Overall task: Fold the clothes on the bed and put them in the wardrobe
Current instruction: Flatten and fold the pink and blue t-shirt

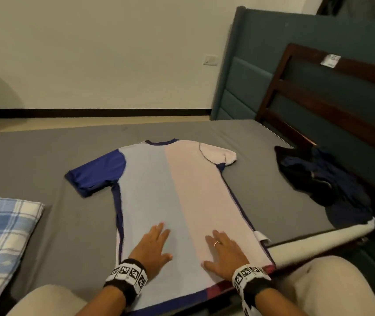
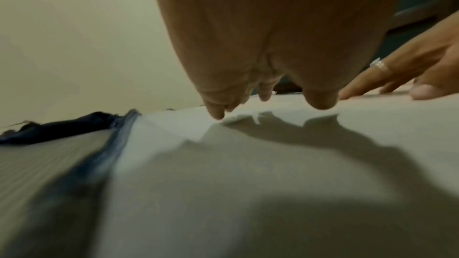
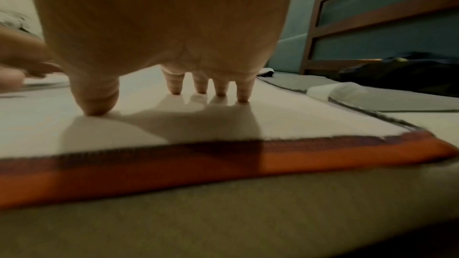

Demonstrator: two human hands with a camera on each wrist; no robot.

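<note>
A short-sleeved shirt [image 1: 173,190], half light blue and half pale pink with a dark blue left sleeve, lies flat and back up on the grey bed [image 1: 33,151]. My left hand [image 1: 154,242] rests flat on its blue half near the hem, fingers straight. My right hand [image 1: 222,249], wearing a ring, lies flat on the pink half beside it. In the left wrist view the left hand [image 2: 261,93] touches the blue shirt cloth [image 2: 248,164] with its fingertips. In the right wrist view the right hand [image 3: 174,93] stands on its fingertips on the pink shirt cloth [image 3: 310,117], just behind the red hem band [image 3: 223,162].
A crumpled dark navy garment [image 1: 323,176] lies on the bed at the right, close to the wooden headboard [image 1: 332,96]. A blue checked folded cloth [image 1: 1,236] sits at the left edge. Bare grey mattress lies around the shirt. My knees show at the bottom.
</note>
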